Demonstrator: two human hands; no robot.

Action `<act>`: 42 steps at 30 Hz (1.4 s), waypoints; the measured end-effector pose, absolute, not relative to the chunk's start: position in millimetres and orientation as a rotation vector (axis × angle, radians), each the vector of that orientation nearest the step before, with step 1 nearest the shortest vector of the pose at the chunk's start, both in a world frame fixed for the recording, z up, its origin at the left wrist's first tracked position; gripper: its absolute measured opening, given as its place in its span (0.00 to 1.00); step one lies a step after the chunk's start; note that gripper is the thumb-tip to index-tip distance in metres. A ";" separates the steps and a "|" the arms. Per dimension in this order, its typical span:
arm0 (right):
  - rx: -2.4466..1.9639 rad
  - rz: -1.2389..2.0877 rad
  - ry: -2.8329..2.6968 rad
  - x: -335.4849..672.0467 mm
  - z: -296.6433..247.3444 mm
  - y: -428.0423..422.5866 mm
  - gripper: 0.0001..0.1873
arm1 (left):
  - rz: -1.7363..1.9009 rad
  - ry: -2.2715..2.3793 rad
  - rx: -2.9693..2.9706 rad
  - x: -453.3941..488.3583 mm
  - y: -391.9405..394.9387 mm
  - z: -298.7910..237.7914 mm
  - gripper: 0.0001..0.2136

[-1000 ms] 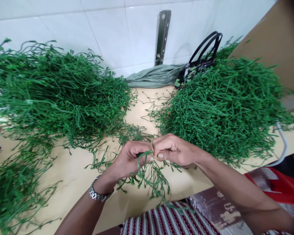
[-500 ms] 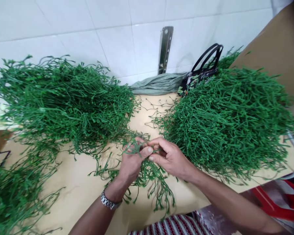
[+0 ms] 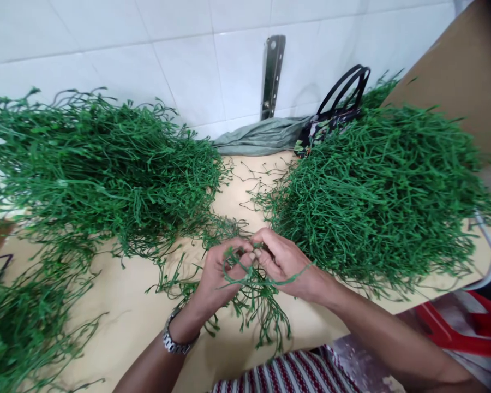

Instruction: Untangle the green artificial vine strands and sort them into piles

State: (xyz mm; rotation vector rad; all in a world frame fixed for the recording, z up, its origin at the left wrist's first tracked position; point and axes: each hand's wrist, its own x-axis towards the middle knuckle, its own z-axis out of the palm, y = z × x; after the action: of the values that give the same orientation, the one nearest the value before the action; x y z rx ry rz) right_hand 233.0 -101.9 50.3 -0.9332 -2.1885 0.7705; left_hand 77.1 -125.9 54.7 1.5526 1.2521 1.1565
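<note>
My left hand (image 3: 227,267) and my right hand (image 3: 284,265) meet over the middle of the table, fingertips almost touching. Both are closed in a pinch on a thin green stem (image 3: 292,278), whose curled ends poke out around the left thumb and across the right hand. Where the fingertips meet, the exact grip is partly hidden. Below them on the table lies a small bunch of branching green stems (image 3: 265,316) with small bud-like tips. A metal watch sits on my left wrist.
Big heaps of similar stems lie at the left (image 3: 106,164), the right (image 3: 380,196) and the lower left (image 3: 16,327). Behind are a green-grey cloth (image 3: 262,136), a dark patterned bag (image 3: 327,125) and a tiled wall. Cardboard (image 3: 454,82) stands at right, above a red stool (image 3: 458,327).
My hands have turned slightly and drawn closer at the fingertips. A stem end now sticks out to the right over my right hand. The view has shifted a little.
</note>
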 end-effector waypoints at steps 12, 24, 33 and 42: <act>-0.897 0.581 -2.377 238.2 59.1 -99.7 0.11 | 0.856 1.382 2.069 73.1 -125.9 68.2 0.06; -0.241 1.529 -1.706 237.5 48.7 -98.9 0.12 | 0.949 0.565 1.299 61.6 -121.7 65.5 0.09; -0.644 1.347 -1.781 258.5 58.1 -93.6 0.09 | 1.206 0.888 1.109 66.1 -123.4 54.6 0.03; -1.062 1.395 -1.895 227.8 45.2 -105.2 0.09 | 1.347 1.077 0.956 78.8 -124.8 53.6 0.02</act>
State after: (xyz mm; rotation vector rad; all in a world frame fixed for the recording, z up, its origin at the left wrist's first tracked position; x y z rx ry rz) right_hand 227.8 -105.2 45.2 -1.0620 -1.8946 1.3955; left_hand 78.8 -124.8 53.6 0.9561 1.0772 1.3470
